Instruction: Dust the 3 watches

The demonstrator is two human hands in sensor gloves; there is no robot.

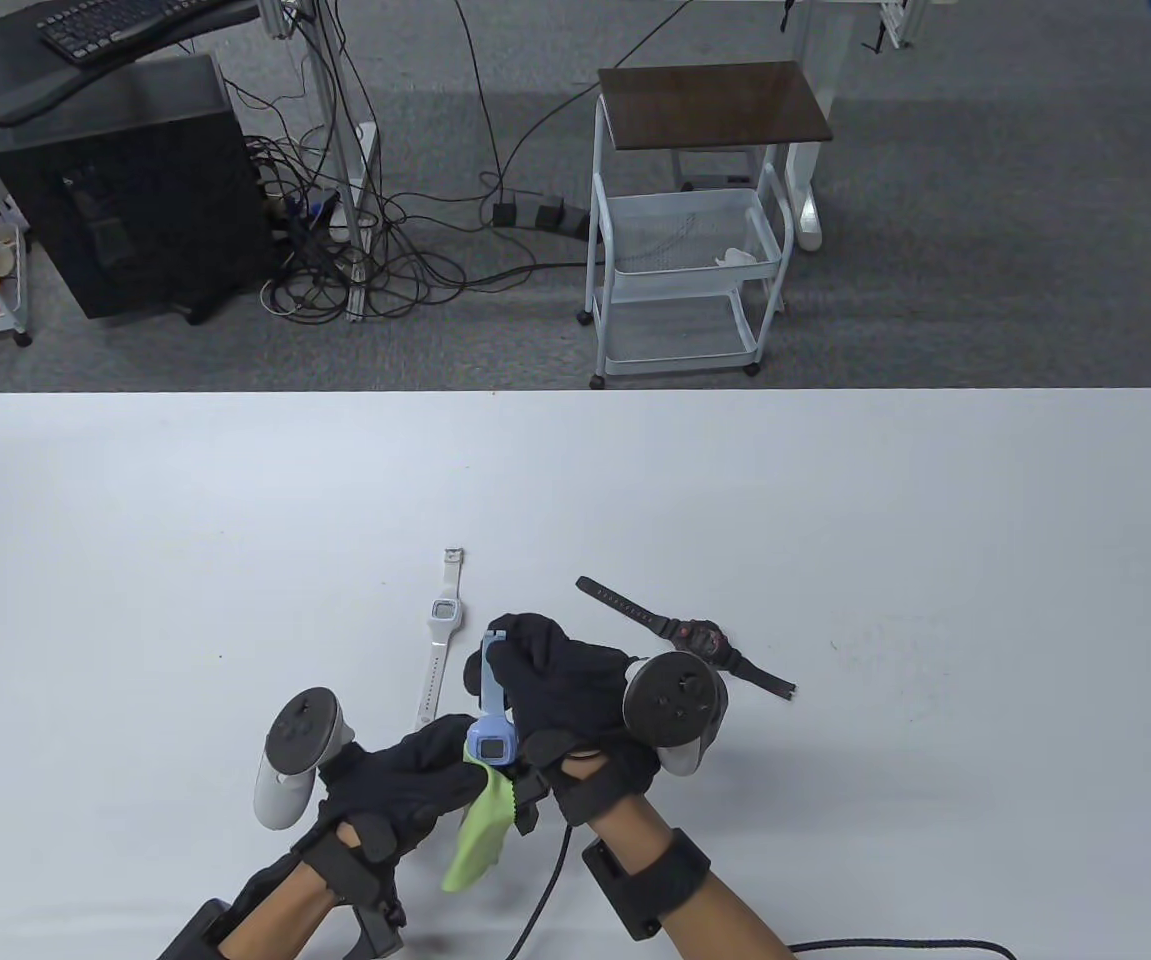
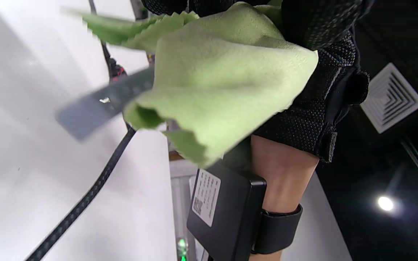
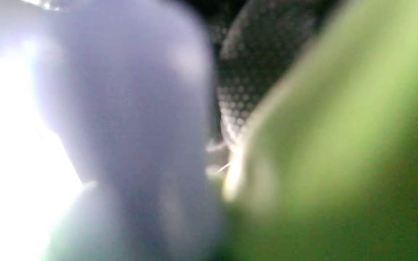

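Green cloth [image 1: 480, 825] hangs from the left hand [image 1: 405, 780], whose fingers pinch it against the blue watch [image 1: 491, 742]. Right hand [image 1: 575, 690] grips that watch's strap, lifted off the surface [image 1: 935, 520]. Rubbing too hard could, I judge, twist the strap loose and drop the watch. White watch [image 1: 440, 640] lies at 11 o'clock from the hands, black watch [image 1: 685, 635] at 1 o'clock, both flat and untouched.

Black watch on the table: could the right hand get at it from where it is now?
Probably not at once. The black watch lies uncovered just beyond the right hand, with nothing between them, but that hand is gripping the blue watch while the left hand holds the green cloth to it.
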